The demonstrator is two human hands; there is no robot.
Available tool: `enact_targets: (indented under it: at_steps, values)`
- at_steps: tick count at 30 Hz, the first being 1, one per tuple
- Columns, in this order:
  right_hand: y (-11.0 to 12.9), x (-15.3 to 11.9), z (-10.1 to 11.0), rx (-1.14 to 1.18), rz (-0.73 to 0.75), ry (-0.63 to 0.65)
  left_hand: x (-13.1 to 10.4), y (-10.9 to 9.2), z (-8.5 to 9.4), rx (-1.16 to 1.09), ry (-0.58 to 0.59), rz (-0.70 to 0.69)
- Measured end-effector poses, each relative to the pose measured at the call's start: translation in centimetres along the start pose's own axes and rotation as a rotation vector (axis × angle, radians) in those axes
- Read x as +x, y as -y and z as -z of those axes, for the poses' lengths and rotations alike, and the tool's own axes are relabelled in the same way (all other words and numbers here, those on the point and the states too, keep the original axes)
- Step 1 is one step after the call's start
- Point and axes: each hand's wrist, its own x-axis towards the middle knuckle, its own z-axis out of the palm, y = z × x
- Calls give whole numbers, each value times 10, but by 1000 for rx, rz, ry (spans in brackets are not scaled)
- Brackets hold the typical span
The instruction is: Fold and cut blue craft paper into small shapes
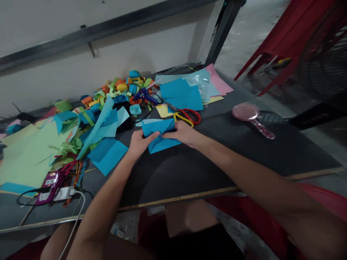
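Both of my hands hold one blue sheet of paper (162,127), creased and partly folded, just above the dark tabletop (173,169). My left hand (141,142) grips its left edge, thumb on top and the fingers hidden beneath. On the right side my right hand (184,133) holds the paper, its thumb pressing near the middle crease. Scissors (193,115) with red and yellow handles lie right behind my right hand. Another blue sheet (107,155) rests to the left of my left hand.
Small folded paper pieces (121,86) are heaped at the back beside a blue glue gun (146,95). Blue sheets (181,94) and pink sheets (221,83) lie behind. A pink hairbrush (248,112) sits right. A purple power strip (51,186) with a white charger (63,194) is front left.
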Motion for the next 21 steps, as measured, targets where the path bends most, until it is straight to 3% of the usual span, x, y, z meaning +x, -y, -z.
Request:
enact_targets:
  at_steps: [8, 12, 16, 21]
  values:
    - [2, -2, -1, 179, -74, 51, -2, 0, -1, 47, 37, -73]
    - [6, -3, -5, 215, -41, 20, 0, 0, 1, 157, 9, -303]
    - [8, -4, -7, 166, 5, -69, 3, -6, 8, 175, 215, -527]
    - [11, -4, -4, 259, -75, -76, 3, -16, 15, 161, 429, -566]
